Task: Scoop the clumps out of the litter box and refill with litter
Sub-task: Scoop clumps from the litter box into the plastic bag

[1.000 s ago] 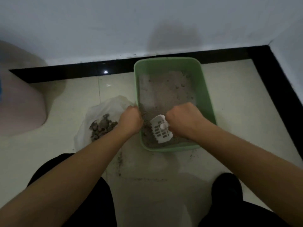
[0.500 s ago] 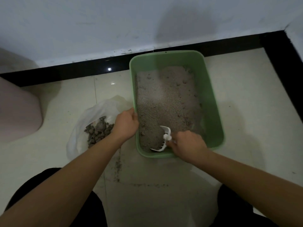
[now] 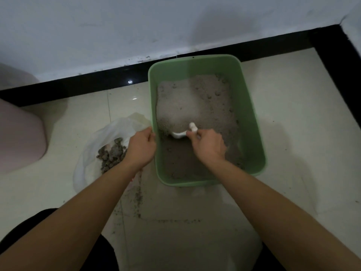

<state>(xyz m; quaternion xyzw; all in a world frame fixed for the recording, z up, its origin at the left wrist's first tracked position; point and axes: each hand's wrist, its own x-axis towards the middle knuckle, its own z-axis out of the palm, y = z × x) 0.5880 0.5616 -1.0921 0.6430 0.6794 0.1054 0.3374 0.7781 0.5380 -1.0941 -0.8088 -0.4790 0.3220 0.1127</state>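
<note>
Dim, greyish light — one small glare spot on the dark baseboard [image 3: 130, 81]; soft, wide-angle bowing at edges.

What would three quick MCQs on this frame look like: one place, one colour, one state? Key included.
1. Where is the bag of clumps?
A. left of the box
B. right of the box
C. inside the box

2. What colour is the box?
A. white
B. green
C. black

3. What is the right hand doing?
A. hanging idle
B. gripping the scoop in the litter
C. holding the bag

Key:
1 A: the bag lies by the box's left wall, next to the left hand, which grips that rim.
2 B: its walls and rim are green.
3 B: its fingers curl round the white scoop's handle, with the blade down at the litter.
</note>
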